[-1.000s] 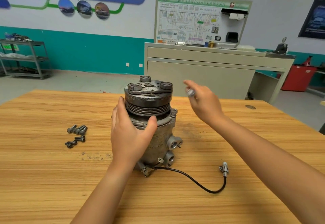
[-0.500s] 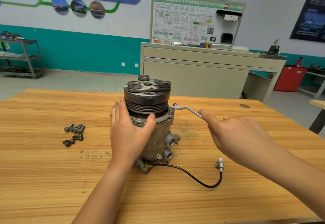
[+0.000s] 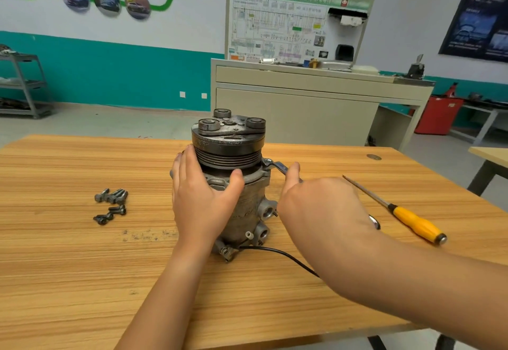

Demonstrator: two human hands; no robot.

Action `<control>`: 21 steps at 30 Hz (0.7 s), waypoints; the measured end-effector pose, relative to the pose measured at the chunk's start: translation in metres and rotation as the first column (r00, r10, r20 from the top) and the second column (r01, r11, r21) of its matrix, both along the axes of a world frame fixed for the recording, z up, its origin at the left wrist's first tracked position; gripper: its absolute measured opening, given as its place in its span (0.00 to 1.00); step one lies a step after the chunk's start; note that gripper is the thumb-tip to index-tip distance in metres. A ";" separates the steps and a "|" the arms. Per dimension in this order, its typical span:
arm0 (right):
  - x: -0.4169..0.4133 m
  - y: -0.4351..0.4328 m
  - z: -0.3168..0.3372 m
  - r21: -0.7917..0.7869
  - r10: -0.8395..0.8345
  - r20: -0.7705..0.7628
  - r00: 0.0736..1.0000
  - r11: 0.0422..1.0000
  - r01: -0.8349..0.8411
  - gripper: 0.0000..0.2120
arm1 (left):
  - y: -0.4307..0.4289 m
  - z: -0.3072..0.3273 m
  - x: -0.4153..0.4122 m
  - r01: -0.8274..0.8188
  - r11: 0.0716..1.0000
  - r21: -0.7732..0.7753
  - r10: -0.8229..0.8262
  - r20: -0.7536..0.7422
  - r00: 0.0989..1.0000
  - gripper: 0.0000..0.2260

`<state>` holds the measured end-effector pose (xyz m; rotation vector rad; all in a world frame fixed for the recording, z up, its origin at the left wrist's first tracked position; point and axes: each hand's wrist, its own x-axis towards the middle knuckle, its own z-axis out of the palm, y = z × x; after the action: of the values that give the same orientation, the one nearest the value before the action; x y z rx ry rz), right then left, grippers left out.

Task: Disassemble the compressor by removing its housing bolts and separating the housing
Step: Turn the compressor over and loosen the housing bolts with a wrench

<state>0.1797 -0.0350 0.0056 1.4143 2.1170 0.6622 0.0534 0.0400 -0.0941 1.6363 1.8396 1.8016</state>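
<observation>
Because plainly cast metal, judge the compressor (image 3: 247, 206) heavy and stiff, unlikely to slide unaided, yet tall enough to tip under a sideways pull. Find it upright on the table (image 3: 68, 267), pulley (image 3: 228, 154) on top, cable (image 3: 288, 256) trailing from its foot toward the near right.

See the left hand (image 3: 203, 201) wrapped round the upper body just under the pulley, thumb across the front, fingers round the left side: a wide grip, holding the compressor steady. See the right hand (image 3: 321, 206) just right of the compressor, grip closed on a wrench (image 3: 275, 167), head set at the flange (image 3: 258, 175) on the compressor's right shoulder, presumably over a bolt. Fingers underneath hidden; wrench tail poking out past the palm.

Judge the step as loosening a housing bolt. Note loose bolts (image 3: 111, 204) well left of the compressor, several out already, and a screwdriver (image 3: 398, 212) well to its right.

Brace on the plain cylinder wall, as here. Avoid the grooved pulley, likely to turn under load, and the ports (image 3: 266, 211) on the right, edged and awkward. Suspect an oily, slippery skin; cannot tell. For separating the housing, pin the lower body down and lift evenly at the flange.
</observation>
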 end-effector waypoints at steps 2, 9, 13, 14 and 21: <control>0.003 0.001 0.007 -0.012 -0.003 0.032 0.999 1.000 0.004 0.30 | 0.000 0.000 0.000 0.004 1.000 0.000 -0.004 0.002 1.000 0.38; 0.020 -0.003 0.014 -0.028 0.136 0.203 0.970 0.991 -0.133 0.28 | 0.000 -0.001 0.000 -0.007 1.000 0.014 0.007 0.001 1.000 0.38; 0.014 0.000 0.010 -0.072 0.138 0.194 0.971 0.989 -0.126 0.24 | 0.000 -0.001 0.001 -0.010 1.000 0.022 0.009 0.003 1.000 0.37; 0.013 0.000 0.011 -0.067 0.134 0.195 0.971 0.990 -0.123 0.24 | 0.000 -0.001 0.001 -0.008 1.000 0.023 0.008 0.003 1.000 0.37; 0.016 -0.006 0.020 -0.071 0.137 0.294 0.946 0.990 -0.121 0.27 | -0.001 -0.001 0.000 0.002 1.000 0.022 -0.002 -0.008 1.000 0.37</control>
<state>0.1962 -0.0406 0.0252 1.0772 1.9813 0.8105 0.0533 0.0391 -0.0947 1.6542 1.8273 1.8234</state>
